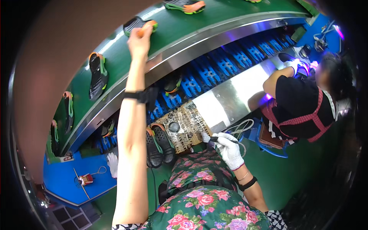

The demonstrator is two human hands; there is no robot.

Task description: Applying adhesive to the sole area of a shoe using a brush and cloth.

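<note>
My left hand [139, 42], bare, reaches far forward over the green belt. Its fingers are closed on the orange end of a black shoe sole [131, 25] with green edging. In a white knit glove, my right hand [229, 150] is closed around the dark handle of a brush [207, 138] with pale bristles. The brush tip is beside a tape-covered board [188, 122], on which a round dark pot [174, 127] stands. Two black soles with holes and orange-green trim, the left sole [153, 149] and the right sole [165, 142], lie left of the board.
More soles, such as one [98, 76], sit along the green conveyor [214, 15]. Below its metal edge runs a row of blue holders [209, 74]. A co-worker [303, 92] sits at the right, beside a metal plate [234, 99]. A blue table [65, 180] stands at left.
</note>
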